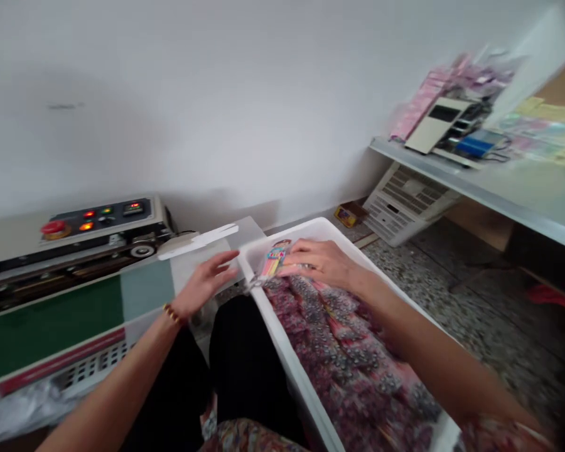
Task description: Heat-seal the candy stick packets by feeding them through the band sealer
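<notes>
A long white tub slants across the lower middle, filled with rows of small patterned packets in pink, purple and grey. My right hand is at the tub's far end, fingers bent over a colourful packet with a cartoon figure on it. Left of the tub's rim, my left hand hovers with fingers apart, holding nothing. A bead bracelet is on that wrist.
At left stands a machine with a red button and lit switches, beside a green conveyor belt. A table at right bears a pale device and pink packaging. Below it a slatted panel leans near the wall.
</notes>
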